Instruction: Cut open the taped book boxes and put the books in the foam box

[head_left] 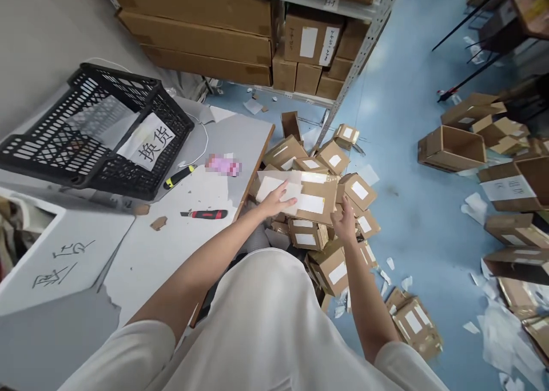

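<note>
Over the floor beside the table, my right hand point(344, 220) grips the right edge of a flat cardboard box point(330, 194) that bears white labels. My left hand point(278, 201) is at the box's left part, fingers stretched and apart, touching a thin whitish sheet point(293, 180) that lies over the box. Whether the sheet is loose or attached to the box I cannot tell. On the table to the left are a red-and-black utility knife point(209, 214) and a yellow-and-black cutter point(180, 176). A blurred pink item point(223, 165) lies near them.
Many labelled cardboard boxes point(334, 272) are heaped on the blue floor below my hands. A black plastic crate point(124, 176) and a white box point(72, 254) stand on the table point(171, 265). Metal shelving point(358, 59) with cartons rises ahead. Open cartons point(450, 148) and paper scraps lie right.
</note>
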A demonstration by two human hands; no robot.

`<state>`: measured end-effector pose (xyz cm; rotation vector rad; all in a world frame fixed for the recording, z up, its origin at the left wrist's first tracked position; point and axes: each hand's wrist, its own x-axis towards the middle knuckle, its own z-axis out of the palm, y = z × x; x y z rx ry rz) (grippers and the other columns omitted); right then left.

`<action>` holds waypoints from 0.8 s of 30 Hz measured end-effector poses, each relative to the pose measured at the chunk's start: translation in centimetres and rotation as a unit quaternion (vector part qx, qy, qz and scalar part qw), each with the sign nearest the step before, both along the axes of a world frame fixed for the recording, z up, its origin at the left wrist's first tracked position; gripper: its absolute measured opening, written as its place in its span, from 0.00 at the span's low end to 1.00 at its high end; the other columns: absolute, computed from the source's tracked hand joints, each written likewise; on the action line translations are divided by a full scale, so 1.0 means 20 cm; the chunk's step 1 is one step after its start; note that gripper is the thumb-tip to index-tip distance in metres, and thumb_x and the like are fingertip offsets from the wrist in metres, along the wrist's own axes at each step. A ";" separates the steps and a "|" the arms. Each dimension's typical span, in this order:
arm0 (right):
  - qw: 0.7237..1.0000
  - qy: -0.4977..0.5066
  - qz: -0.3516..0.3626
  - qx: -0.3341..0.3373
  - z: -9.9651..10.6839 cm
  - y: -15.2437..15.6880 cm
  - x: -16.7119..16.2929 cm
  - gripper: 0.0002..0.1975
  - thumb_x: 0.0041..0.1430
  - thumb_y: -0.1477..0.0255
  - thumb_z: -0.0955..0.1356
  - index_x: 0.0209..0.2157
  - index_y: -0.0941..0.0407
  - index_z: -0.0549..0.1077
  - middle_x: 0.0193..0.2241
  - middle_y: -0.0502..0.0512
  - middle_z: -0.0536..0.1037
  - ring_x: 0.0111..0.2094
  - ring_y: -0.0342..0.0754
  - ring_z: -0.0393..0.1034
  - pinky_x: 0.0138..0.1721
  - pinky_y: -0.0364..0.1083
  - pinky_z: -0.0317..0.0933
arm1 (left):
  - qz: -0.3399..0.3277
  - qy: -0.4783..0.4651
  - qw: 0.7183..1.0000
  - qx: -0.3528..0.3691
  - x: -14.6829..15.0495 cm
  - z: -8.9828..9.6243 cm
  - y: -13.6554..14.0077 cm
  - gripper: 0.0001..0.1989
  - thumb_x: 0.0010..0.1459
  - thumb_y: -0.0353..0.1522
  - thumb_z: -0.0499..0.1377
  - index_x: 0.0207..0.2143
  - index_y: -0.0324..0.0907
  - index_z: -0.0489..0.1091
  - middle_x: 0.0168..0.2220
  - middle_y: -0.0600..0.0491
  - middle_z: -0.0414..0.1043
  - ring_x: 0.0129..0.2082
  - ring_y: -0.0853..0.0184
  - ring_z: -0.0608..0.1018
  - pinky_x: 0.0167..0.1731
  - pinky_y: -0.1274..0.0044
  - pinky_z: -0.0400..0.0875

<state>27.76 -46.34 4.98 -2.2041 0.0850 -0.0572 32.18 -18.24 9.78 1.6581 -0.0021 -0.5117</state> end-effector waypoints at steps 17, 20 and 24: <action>0.885 0.127 0.371 -0.250 0.04 0.67 0.37 0.27 0.58 0.73 0.60 0.60 0.61 0.59 0.49 0.67 0.75 0.48 0.56 0.72 0.49 0.53 0.63 | 0.382 0.102 0.901 0.178 -1.05 0.05 0.90 0.40 0.47 0.55 0.58 0.55 0.38 0.63 0.53 0.38 0.69 0.52 0.53 0.74 0.52 0.61 0.67; 0.788 0.147 0.482 -0.355 0.10 0.92 0.40 0.27 0.58 0.73 0.63 0.60 0.59 0.62 0.49 0.69 0.75 0.48 0.58 0.72 0.47 0.53 0.63 | 0.375 0.180 0.873 0.254 -1.40 0.05 0.96 0.41 0.48 0.56 0.55 0.58 0.39 0.62 0.57 0.38 0.65 0.53 0.51 0.73 0.50 0.64 0.69; 0.723 0.119 0.567 -0.377 0.19 1.24 0.33 0.27 0.56 0.69 0.66 0.58 0.57 0.65 0.47 0.69 0.76 0.45 0.59 0.74 0.45 0.53 0.64 | 0.336 0.265 0.840 0.333 -1.81 0.04 0.96 0.42 0.49 0.54 0.51 0.59 0.35 0.61 0.59 0.38 0.62 0.59 0.50 0.67 0.55 0.64 0.63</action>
